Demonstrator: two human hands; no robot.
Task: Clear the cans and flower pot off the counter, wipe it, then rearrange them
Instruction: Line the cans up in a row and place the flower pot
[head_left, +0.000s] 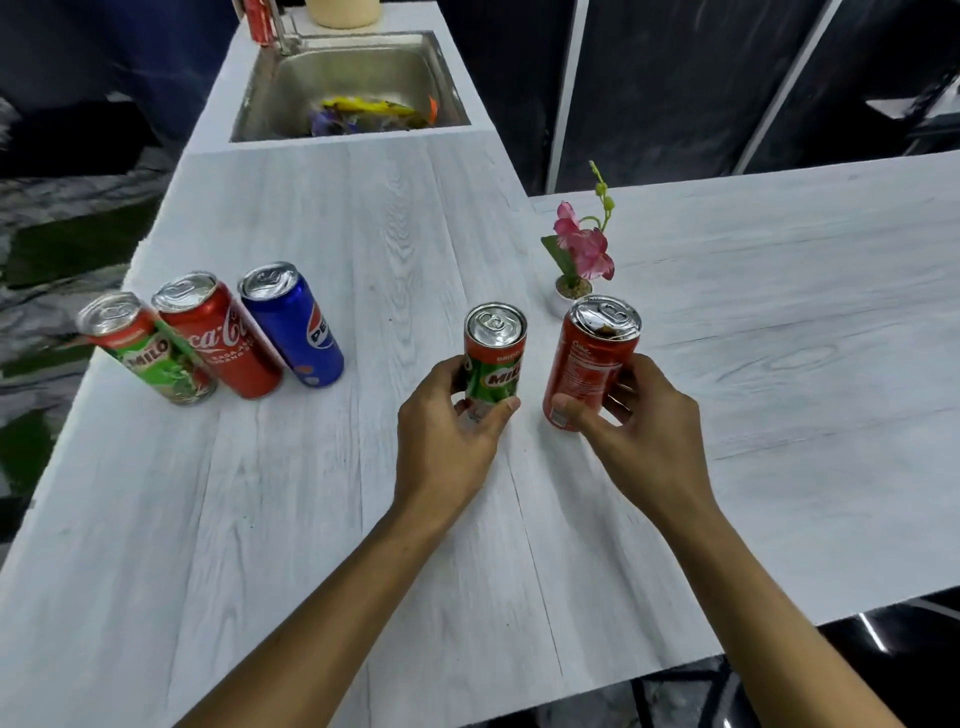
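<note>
My left hand (449, 436) grips a small green and red Milo can (494, 353) standing on the white wood-grain counter (363, 519). My right hand (641, 431) holds a red cola can (592, 358) just to its right. Behind that can a small white flower pot (567, 296) with pink flowers is partly hidden. At the counter's left edge three more cans stand in a row: a Milo can (148, 348), a red Coca-Cola can (218, 332) and a blue Pepsi can (291, 322).
A steel sink (291, 104) set into the counter at the back holds colourful wrappers. Another red can (258, 21) and a cream container (343, 11) stand beyond the sink by the tap. The counter extends to the right; dark floor lies on the left.
</note>
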